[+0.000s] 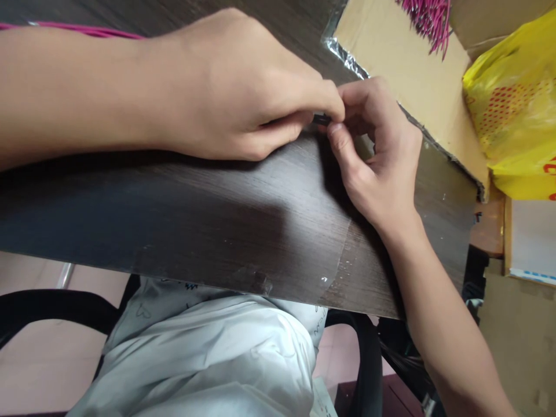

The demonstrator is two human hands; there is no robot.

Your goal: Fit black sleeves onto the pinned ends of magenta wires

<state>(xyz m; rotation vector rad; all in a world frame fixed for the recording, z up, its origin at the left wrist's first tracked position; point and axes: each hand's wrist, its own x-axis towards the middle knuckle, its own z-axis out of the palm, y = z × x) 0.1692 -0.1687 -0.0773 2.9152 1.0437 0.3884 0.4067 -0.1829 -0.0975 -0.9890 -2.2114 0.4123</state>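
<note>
Both hands meet mid table [243, 214]: left hand [243, 87] w/ right hand [373, 156] just beside it, small part [322, 119] btwn fingertips. Cardboard box [417, 75] behind right hand; bag [516, 104] right of box.

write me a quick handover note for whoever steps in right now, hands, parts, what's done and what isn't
Left hand: fingers pinched on a small black part above the dark wooden table.
Right hand: fingers curled, meeting the same part from the other side.
Nearby: cardboard box with pink wires at the far right, yellow bag beside it, more pink wires behind the left forearm.
Done: the part is picked up and held by both hands.
Left: cannot tell; the part is mostly hidden.
</note>
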